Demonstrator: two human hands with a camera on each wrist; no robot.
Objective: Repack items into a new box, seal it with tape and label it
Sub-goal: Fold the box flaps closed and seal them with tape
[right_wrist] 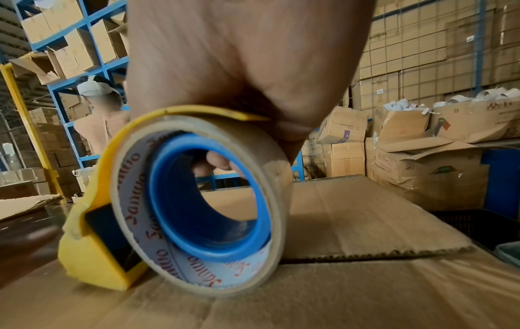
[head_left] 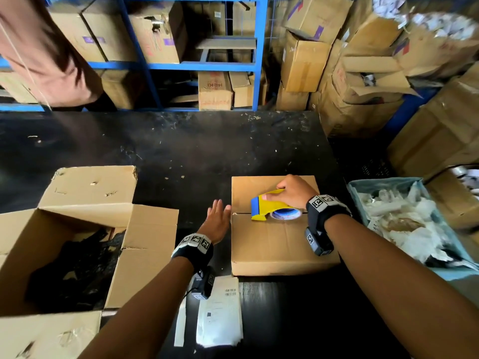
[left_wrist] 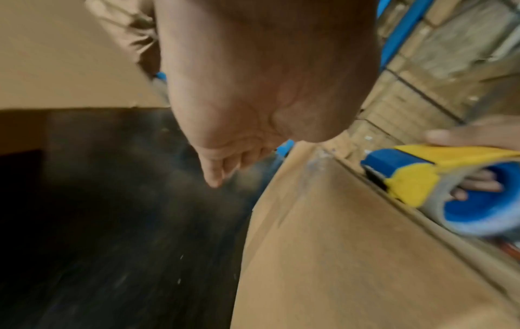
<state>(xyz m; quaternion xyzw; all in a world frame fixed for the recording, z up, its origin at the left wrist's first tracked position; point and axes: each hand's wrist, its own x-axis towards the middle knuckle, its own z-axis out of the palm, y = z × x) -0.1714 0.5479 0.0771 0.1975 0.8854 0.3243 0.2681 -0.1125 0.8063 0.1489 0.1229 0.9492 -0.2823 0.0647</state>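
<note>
A closed cardboard box (head_left: 274, 242) sits on the black table (head_left: 181, 151), its two top flaps meeting at a centre seam. My right hand (head_left: 293, 190) grips a yellow and blue tape dispenser (head_left: 272, 207) with a roll of clear tape (right_wrist: 202, 213), set on that seam near the box's left edge. Fingers of the right hand reach through the blue core. My left hand (head_left: 217, 218) is flat with straight fingers beside the box's left side; whether it touches the box is unclear. The dispenser (left_wrist: 439, 184) shows at the right of the left wrist view. A paper label (head_left: 220, 312) lies near the front edge.
An open old box (head_left: 77, 229) holding dark items stands at the left. A blue bin (head_left: 383, 182) of white packing scraps is at the right. Blue shelving (head_left: 256, 47) and stacked cartons fill the back. Another person (head_left: 44, 53) stands at the far left.
</note>
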